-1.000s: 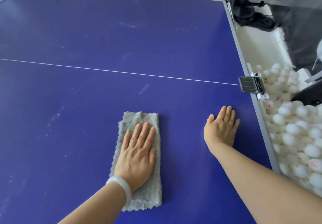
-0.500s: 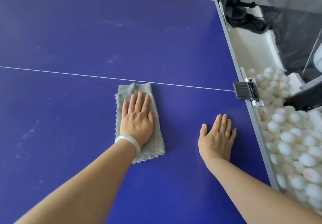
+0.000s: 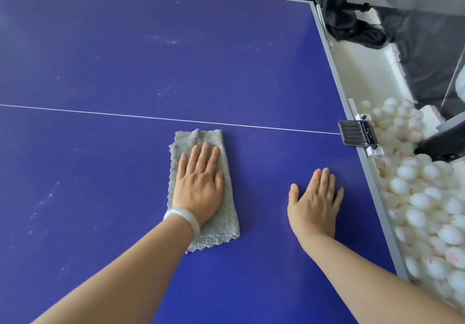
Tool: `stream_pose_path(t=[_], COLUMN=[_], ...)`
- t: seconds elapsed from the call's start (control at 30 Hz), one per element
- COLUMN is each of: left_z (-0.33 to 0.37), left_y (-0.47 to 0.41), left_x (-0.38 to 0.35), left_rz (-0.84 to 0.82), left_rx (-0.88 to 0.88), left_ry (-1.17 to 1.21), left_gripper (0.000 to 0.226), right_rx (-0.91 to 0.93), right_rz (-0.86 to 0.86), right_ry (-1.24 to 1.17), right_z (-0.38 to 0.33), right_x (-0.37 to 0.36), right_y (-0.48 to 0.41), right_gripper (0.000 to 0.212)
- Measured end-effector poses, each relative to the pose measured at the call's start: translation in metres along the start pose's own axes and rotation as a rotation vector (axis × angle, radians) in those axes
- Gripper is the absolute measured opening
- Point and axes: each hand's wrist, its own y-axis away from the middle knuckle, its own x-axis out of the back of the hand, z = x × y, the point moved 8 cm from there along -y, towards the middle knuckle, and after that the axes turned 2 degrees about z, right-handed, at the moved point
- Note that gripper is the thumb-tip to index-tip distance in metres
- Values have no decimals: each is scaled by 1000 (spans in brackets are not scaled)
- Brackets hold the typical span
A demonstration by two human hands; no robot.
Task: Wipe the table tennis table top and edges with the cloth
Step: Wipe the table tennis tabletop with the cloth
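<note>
Head view, mid-wipe.

Presses the cloth (image 3: 219,233) flat to the table top (image 3: 125,59) with the left hand (image 3: 198,187), palm down, with straight fingers close together. No grip taken, only bearing down. Wears a pale bracelet (image 3: 183,223) at that wrist. Rests the right hand (image 3: 314,205) flat and relaxed on bare blue board, holding nothing, well apart from the cloth and near the grey edge (image 3: 372,185).

Cloth position: just short of the white line (image 3: 125,115), laid lengthwise away from the body. Looks folded into a narrow pad, though cannot tell how many layers.

Handling, as judged: soft, fluffy, light and limp, with no stiffness to push by. Needs palm pressure over the middle to drag without bunching. Probably slides easily on the smooth board. For the edges, likely better pinched along a long side, or draped over the rim and pressed with the fingers.

Left to do, judging by pale smudges (image 3: 166,92) beyond the line and more at the left: much of the top, plus the edges.

Caution near the clamp (image 3: 357,132) on the rim and the heap of white balls (image 3: 427,197) beside it.
</note>
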Motion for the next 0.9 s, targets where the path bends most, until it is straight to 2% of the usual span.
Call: stream_pose_path(t=[0.17,0.23,0.33,0.4,0.53,0.6,0.77,0.83,0.9], left_z=[38,40,37,36,38,38,47,44,25], left_y=[67,68,67,67,66,63,7,-24,-49], left_x=[-10,-11,-9,-9,-11,-12,-11,-10,-6], left_rz=[-28,-48,-49,-60,-68,-79,-143,-139,-93], left_rx=[-71,-77,-71,-71,-83,-114,-395,-406,-339], left_ry=[48,60,75,100,106,81,10,-16,-40], left_gripper=[63,64,64,63,64,63,59,58,58], right_rx=[271,303,279,201,2,6,51,64,66], right_rz=[-24,-45,-42,-32,-65,-42,-25,-13,-7], right_ry=[55,60,82,79,-112,-128,-77,-98,-98], right_z=[-21,-24,-27,-33,-70,-91,-95,-95,-96], right_x=[0,0,4,9,11,10,0,0,0], right_y=[2,2,4,5,3,3,0,0,-2], right_gripper=[74,71,69,68,65,64,66,66,66])
